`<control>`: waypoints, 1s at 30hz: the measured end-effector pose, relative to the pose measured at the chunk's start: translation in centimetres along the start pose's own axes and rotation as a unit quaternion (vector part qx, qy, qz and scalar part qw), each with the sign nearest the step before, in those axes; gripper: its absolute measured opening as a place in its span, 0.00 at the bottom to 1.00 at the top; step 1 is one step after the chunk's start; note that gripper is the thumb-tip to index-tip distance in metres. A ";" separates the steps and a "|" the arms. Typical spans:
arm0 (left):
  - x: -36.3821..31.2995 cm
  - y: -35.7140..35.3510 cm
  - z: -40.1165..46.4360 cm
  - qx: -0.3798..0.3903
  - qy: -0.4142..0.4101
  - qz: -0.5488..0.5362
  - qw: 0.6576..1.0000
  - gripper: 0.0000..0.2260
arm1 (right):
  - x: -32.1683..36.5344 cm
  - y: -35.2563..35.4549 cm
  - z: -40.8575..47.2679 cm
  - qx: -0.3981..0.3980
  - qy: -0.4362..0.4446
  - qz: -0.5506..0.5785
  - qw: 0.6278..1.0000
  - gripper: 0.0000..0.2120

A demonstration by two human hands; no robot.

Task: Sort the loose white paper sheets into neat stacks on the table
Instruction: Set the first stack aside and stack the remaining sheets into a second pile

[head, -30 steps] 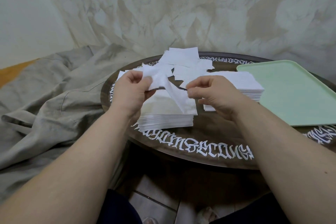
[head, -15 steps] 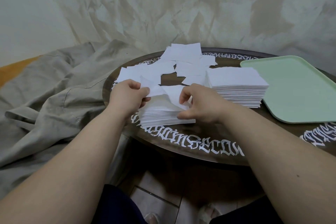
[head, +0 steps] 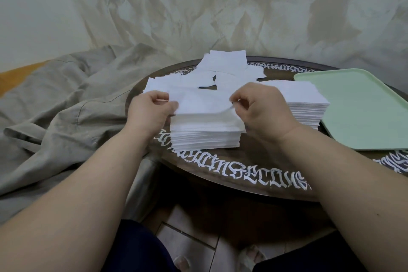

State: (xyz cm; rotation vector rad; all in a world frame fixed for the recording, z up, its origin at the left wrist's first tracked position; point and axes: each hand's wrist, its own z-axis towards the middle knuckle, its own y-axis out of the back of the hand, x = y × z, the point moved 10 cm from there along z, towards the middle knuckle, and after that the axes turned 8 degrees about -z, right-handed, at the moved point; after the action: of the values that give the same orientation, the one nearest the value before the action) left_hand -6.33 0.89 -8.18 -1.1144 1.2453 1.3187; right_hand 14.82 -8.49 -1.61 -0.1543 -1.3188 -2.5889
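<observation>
White sheet is pinched at both ends above the near stack: the left hand grips its left edge between thumb and curled fingers, and the right hand pinches its right edge, where the paper bows a little. It hovers just over the stack's top, roughly squared to it but not yet lying flat.

On the round bench the near stack sits at about 7 o'clock. A second stack stands at 3 o'clock from it, just beside the green tray, which holds nothing. Loose sheets lie scattered at 12 o'clock, overlapping, well short of tidy.

My reading is that the step in hand is laying one sheet onto the near stack. Next it calls for lowering the sheet level, matching its corners to those beneath, then letting go with both hands at once so it does not skew. After that a reach to 12 o'clock for another loose sheet; plenty remain, so the sorting looks well along but unfinished.
</observation>
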 end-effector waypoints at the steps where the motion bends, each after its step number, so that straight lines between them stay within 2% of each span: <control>1: 1.5 -0.1 0.0 0.019 0.037 0.021 0.999 0.06 | -0.3 -1.9 -0.4 0.084 -0.006 -0.021 0.996 0.08; 2: 2.6 -0.1 0.0 0.029 0.065 0.039 0.997 0.05 | -0.7 -3.3 -0.9 0.147 -0.012 -0.040 0.988 0.10; 4: 3.6 0.4 0.1 0.026 0.087 0.052 0.995 0.07 | -1.1 -4.1 -1.5 0.189 -0.025 -0.039 0.981 0.10; 8: 3.5 0.1 0.4 0.043 0.082 0.074 0.993 0.09 | -1.9 -3.9 -2.3 0.169 -0.068 0.029 0.983 0.07; 15: 2.4 0.3 0.3 0.035 0.049 0.092 0.994 0.09 | -1.7 -4.4 -1.7 0.161 -0.059 0.057 0.984 0.07; 19: 0.3 0.3 -0.5 0.029 -0.026 0.202 0.979 0.18 | -2.2 -5.3 -1.8 0.175 -0.054 0.030 0.983 0.07; 22: -1.9 -1.0 -1.2 0.082 -0.108 0.282 0.950 0.23 | -2.6 -5.8 -1.9 0.188 -0.047 0.006 0.981 0.07; 26: -2.0 -1.8 -2.6 0.143 -0.195 0.324 0.915 0.15 | -2.4 -6.0 -1.8 0.203 -0.031 -0.009 0.979 0.07; 30: -1.4 -1.0 -2.6 0.124 -0.219 0.344 0.905 0.11 | -2.2 -6.2 -1.7 0.219 -0.022 -0.015 0.975 0.08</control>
State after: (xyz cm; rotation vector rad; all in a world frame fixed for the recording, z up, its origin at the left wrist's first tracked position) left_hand -5.21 -1.77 -7.04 -0.1498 1.4565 1.7383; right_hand 15.43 -6.02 -7.88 -0.1147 -1.8800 -2.2574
